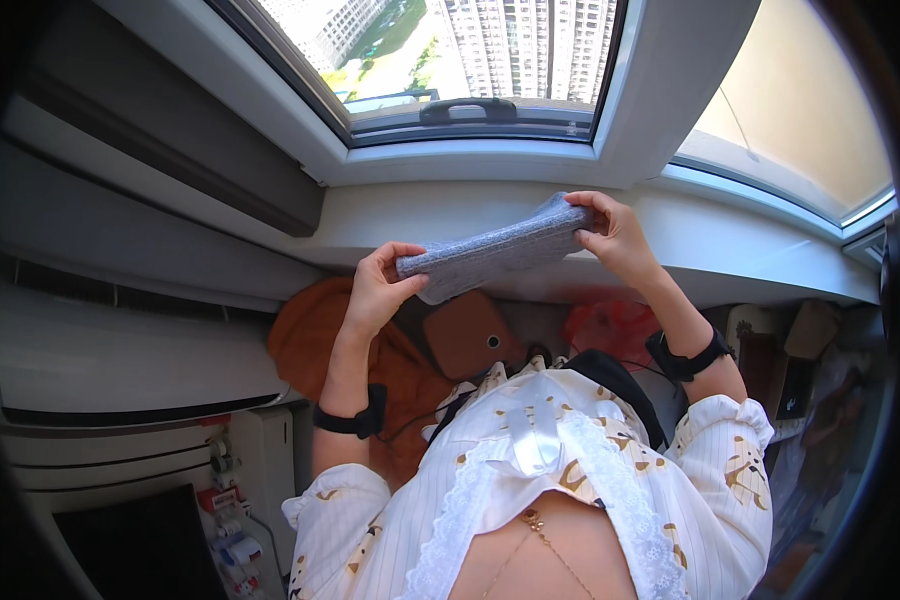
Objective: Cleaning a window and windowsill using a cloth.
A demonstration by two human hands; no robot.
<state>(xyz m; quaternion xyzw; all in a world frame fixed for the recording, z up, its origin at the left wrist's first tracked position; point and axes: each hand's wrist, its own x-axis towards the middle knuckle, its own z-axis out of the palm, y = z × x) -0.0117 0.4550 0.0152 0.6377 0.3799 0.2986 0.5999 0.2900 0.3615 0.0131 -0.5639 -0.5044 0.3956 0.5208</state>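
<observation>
A grey cloth (pixel 495 251), folded along its upper edge, is stretched between my two hands. My left hand (pixel 382 285) pinches its left corner between thumb and fingers. At the other end my right hand (pixel 607 229) grips the right corner, which sits higher than the left. The cloth is held up in front of the white windowsill (pixel 435 202) and its lower part hangs down. I cannot tell whether the cloth touches the sill.
Beyond the sill stands a window frame (pixel 472 154) with a black handle (pixel 469 110). Below lie an orange cloth (pixel 315 322), a brown square object (pixel 465 330) and a red plastic bag (pixel 607 330). A white air conditioner (pixel 135 352) is at the left, with grey curtains (pixel 157 150) above.
</observation>
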